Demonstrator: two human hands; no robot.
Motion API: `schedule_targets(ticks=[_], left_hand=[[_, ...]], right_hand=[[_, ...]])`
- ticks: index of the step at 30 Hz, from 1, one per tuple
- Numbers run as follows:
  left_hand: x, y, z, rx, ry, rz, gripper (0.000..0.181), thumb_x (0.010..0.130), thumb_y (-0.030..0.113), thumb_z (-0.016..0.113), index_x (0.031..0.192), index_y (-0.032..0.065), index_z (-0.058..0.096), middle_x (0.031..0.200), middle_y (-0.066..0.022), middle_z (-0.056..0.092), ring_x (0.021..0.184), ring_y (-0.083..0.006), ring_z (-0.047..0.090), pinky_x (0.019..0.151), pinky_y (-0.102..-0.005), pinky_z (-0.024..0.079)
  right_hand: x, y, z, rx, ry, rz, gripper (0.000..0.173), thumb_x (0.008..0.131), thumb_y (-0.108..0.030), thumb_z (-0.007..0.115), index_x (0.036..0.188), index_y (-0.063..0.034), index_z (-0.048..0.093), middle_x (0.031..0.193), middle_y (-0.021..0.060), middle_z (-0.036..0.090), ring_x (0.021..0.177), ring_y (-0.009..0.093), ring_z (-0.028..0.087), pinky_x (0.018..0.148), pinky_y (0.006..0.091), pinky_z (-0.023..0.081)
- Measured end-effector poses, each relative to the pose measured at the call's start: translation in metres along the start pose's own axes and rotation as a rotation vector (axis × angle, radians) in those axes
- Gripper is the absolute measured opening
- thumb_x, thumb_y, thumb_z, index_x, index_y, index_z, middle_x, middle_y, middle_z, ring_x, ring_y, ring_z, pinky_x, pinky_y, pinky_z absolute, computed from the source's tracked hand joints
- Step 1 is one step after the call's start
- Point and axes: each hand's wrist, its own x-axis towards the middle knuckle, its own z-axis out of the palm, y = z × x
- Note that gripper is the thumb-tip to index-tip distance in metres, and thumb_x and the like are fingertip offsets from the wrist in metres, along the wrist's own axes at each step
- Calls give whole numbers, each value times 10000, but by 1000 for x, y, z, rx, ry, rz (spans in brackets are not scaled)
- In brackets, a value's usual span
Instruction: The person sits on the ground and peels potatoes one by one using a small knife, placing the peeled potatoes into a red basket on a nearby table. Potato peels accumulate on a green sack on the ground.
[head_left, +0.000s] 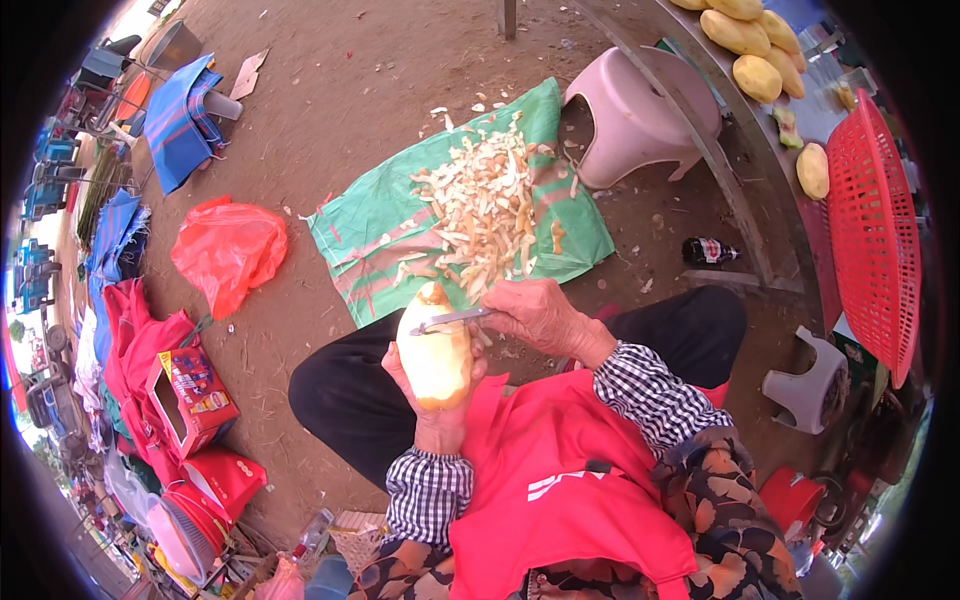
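Note:
My left hand (436, 431) grips a large, oval, pale-yellow fruit or tuber (433, 361) from below and behind. Most of its skin is off; tan-brown patches show at its top tip and bottom end. Between the fingers of my right hand (544, 316) is a metal peeler (454, 319), its blade lying across the upper part of the fruit or tuber. Past my hands, a heap of peelings (480, 202) covers much of a green woven sack (360, 232) spread flat on the dirt ground.
A pink plastic stool (637, 120) stands beyond the sack, with a dark bottle (710, 250) lying nearby. Peeled pieces (739, 34) and a red plastic basket (870, 240) are on the table at right. On the left are a red plastic bag (232, 251) and a red carton (196, 397).

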Motion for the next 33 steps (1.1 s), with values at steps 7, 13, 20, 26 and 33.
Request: schedule_targets(ticks=[7, 13, 20, 26, 33], left_hand=[[-4, -2, 10, 146, -87, 44, 886, 802, 744, 502, 1390, 86, 435, 1085, -238, 581, 799, -315, 606, 556, -360, 499], [-4, -5, 12, 54, -195, -20, 881, 812, 727, 511, 1395, 71, 430, 1088, -262, 577, 815, -328, 605, 590, -384, 511], [-2, -4, 12, 123, -36, 179, 743, 854, 559, 536, 1406, 73, 429, 1274, -197, 575, 1049, -351, 607, 799, -501, 534], [-5, -5, 13, 266, -76, 316, 659, 866, 372, 590, 1428, 85, 401, 1383, -146, 518, 1255, -330, 513, 1041, -506, 418], [-8, 2, 19, 163, -158, 369, 710, 895, 523, 557, 1426, 73, 418, 1450, -142, 463, 1318, -338, 452, 1148, -510, 281]], right_hand=[[1, 9, -2, 45, 146, -53, 197, 891, -223, 665, 953, -47, 600, 768, 94, 575, 702, 279, 622, 597, 366, 495], [-23, 42, 8, 680, 144, 724, 253, 992, -284, 554, 965, -34, 585, 691, -19, 501, 593, 70, 488, 517, 243, 406], [-29, 24, 22, 951, 40, 839, 215, 1015, -270, 519, 1041, -59, 547, 721, -20, 540, 537, 47, 454, 493, 205, 384], [-40, -27, 41, 1439, 76, 891, 340, 955, -366, 618, 1122, -83, 527, 771, -14, 564, 548, 48, 517, 473, 207, 439], [-24, -39, 26, 1513, 239, 768, 388, 904, -230, 705, 1195, -71, 505, 779, -28, 529, 515, 39, 461, 467, 192, 401]])
